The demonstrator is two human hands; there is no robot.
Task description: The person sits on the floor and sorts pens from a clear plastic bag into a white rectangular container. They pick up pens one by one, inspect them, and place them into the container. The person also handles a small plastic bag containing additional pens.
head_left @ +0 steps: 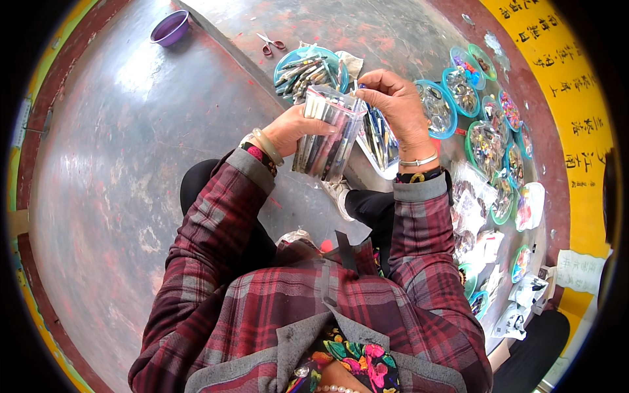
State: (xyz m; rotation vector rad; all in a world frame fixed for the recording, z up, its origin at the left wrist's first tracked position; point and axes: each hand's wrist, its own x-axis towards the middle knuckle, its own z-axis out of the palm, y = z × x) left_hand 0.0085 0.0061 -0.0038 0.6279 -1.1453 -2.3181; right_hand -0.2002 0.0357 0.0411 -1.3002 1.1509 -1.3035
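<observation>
A clear bag of pens [331, 134] hangs above the floor [298, 204], grasped by the left hand [293, 133]. At its top corner is the right hand [393, 105], whose exact hold I cannot tell; beyond sits a pen-filled blue basin [344, 77].

Plaid jacket [262, 308], maroon, grey and black; plain grey cuffs [419, 190]; multicoloured floral garment [373, 360] beneath; white bead necklace [335, 388]; pale bangle [267, 147], left; silver-toned bangle [419, 161], right; black trousers [198, 187].

Head-worn fisheye cam, L of pair, looking down past jacket [262, 301], fingers [380, 78] fairly near, floor [98, 177] beyond
</observation>
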